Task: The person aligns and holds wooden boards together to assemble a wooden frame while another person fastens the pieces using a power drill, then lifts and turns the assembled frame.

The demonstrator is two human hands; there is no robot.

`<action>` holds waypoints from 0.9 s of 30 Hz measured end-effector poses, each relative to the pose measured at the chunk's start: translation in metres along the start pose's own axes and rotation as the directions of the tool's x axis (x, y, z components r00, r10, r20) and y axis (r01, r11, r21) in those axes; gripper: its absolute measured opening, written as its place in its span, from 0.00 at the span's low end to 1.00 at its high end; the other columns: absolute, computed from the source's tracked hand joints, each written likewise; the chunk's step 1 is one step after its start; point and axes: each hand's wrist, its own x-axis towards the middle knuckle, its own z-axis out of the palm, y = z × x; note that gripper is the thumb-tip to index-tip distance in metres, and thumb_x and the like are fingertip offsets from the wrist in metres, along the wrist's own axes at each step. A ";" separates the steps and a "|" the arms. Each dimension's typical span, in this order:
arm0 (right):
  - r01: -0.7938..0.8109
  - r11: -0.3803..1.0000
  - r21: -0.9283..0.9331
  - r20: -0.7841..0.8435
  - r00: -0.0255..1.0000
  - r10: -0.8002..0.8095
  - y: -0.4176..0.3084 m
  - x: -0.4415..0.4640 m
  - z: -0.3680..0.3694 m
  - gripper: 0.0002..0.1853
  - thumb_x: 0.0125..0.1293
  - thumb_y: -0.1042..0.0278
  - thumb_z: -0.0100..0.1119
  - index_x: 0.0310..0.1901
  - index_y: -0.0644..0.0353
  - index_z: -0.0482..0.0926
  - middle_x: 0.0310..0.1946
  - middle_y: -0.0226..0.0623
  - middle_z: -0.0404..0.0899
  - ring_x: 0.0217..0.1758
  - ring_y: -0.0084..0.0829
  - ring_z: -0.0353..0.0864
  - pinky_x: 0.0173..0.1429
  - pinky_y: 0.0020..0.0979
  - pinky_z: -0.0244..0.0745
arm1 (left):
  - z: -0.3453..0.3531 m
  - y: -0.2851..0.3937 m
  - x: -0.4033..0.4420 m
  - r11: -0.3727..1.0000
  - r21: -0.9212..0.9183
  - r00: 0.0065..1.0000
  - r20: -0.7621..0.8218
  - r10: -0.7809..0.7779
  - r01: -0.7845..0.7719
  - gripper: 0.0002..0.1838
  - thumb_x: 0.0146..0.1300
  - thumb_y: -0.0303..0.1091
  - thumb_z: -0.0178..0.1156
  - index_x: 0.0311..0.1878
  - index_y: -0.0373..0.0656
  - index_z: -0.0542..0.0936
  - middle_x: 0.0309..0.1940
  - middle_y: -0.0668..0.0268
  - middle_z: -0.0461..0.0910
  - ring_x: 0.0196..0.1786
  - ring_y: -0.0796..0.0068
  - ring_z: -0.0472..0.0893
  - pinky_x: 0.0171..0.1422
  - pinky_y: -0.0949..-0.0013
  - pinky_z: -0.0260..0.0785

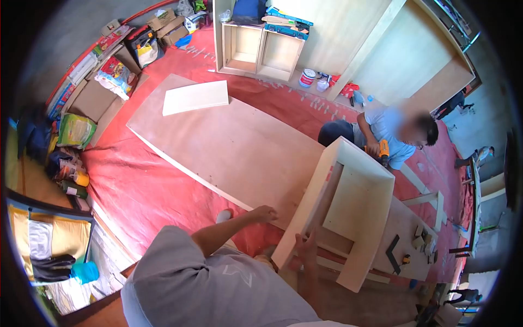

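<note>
A pale wooden box frame (376, 204), open on top, rests tilted across a long plywood panel (229, 136). My right hand (306, 245) grips the near end of the box's left side board (309, 199). Over the panel's near edge, my left hand (264, 213) is held with its fingers curled in and nothing visible in them, apart from the box. At the box's far end, a co-worker in a light blue shirt (384, 122) holds a yellow-orange power drill (384, 151) against or close to the far board. The drill's tip is hidden.
A white board (196, 98) lies on the panel's far end. On its right end are a black square (392, 253), a tape measure (406, 259) and small wood blocks (422, 240). Red sheeting (125, 180) covers the floor. Behind stand cabinet frames (259, 52) and a paint can (307, 78).
</note>
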 end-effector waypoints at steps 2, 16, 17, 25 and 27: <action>0.052 0.989 -0.138 -0.024 0.998 -0.056 0.021 0.007 0.033 0.34 0.65 0.62 0.57 0.67 0.71 0.58 0.55 0.63 0.74 0.56 0.59 0.76 0.60 0.51 0.71 | -0.012 -0.086 -0.021 0.674 0.437 0.719 -0.084 0.690 -0.596 0.16 0.66 0.45 0.57 0.52 0.51 0.83 0.45 0.51 0.82 0.52 0.53 0.80 0.59 0.55 0.70; -0.074 0.978 -0.194 -0.264 0.964 0.021 0.052 0.018 0.068 0.34 0.65 0.59 0.53 0.68 0.69 0.56 0.54 0.68 0.73 0.58 0.61 0.73 0.63 0.51 0.68 | -0.176 -0.206 -0.162 0.806 -0.273 0.807 0.459 -0.370 0.525 0.16 0.58 0.46 0.64 0.44 0.48 0.86 0.37 0.58 0.86 0.40 0.59 0.84 0.48 0.62 0.75; -0.064 0.977 -0.202 -0.254 0.967 0.011 0.050 0.018 0.068 0.33 0.65 0.59 0.53 0.68 0.68 0.57 0.55 0.66 0.73 0.59 0.61 0.73 0.63 0.51 0.68 | -0.175 -0.199 -0.159 0.842 -0.225 0.828 0.423 -0.369 0.490 0.16 0.58 0.46 0.64 0.44 0.48 0.86 0.37 0.58 0.86 0.40 0.59 0.84 0.48 0.61 0.75; -0.083 0.996 -0.046 -0.218 0.973 0.071 0.064 0.030 0.077 0.30 0.68 0.63 0.51 0.68 0.63 0.57 0.63 0.58 0.68 0.65 0.54 0.70 0.66 0.45 0.67 | -0.149 -0.098 -0.074 0.960 0.208 0.925 0.290 -0.244 0.188 0.16 0.58 0.46 0.64 0.44 0.48 0.86 0.38 0.59 0.86 0.41 0.58 0.84 0.48 0.61 0.75; -0.166 0.986 0.002 -0.114 0.980 0.165 0.016 0.004 0.049 0.30 0.68 0.63 0.52 0.69 0.62 0.57 0.62 0.57 0.69 0.65 0.54 0.71 0.66 0.45 0.67 | -0.134 -0.070 -0.054 0.952 0.274 0.923 0.314 -0.220 0.134 0.16 0.58 0.46 0.64 0.44 0.49 0.86 0.38 0.59 0.86 0.41 0.58 0.84 0.49 0.61 0.75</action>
